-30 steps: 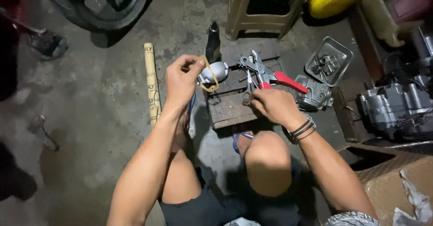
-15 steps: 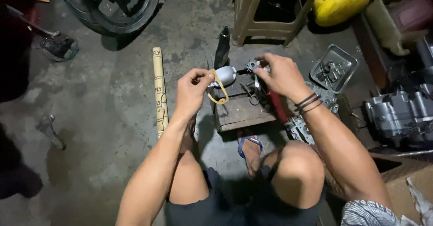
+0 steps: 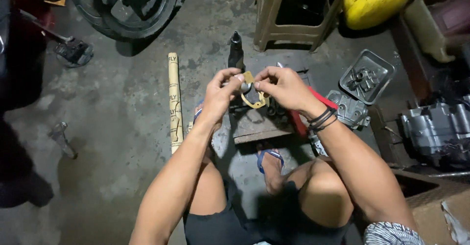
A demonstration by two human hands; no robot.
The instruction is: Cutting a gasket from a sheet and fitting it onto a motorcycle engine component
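Observation:
My left hand (image 3: 219,94) and my right hand (image 3: 284,87) meet above a small wooden block (image 3: 258,122) on the floor. Between their fingertips they hold a thin tan gasket (image 3: 253,98), shaped like a ring, and a small metal part mostly hidden behind the left fingers. Black bands circle my right wrist. Red-handled pliers (image 3: 313,103) lie on the block just under my right forearm. I am squatting, with my knees and a blue sandal (image 3: 269,159) below the block.
A tan cardboard tube (image 3: 174,103) lies on the concrete to the left. A tyre (image 3: 126,2) is at top left, a plastic stool (image 3: 293,15) and yellow container (image 3: 372,2) at top. Metal engine covers (image 3: 364,76) and an engine block (image 3: 435,127) sit at right.
My right hand left the block and rose to meet the left hand. Both now pinch the gasket, which the left hand held alone before.

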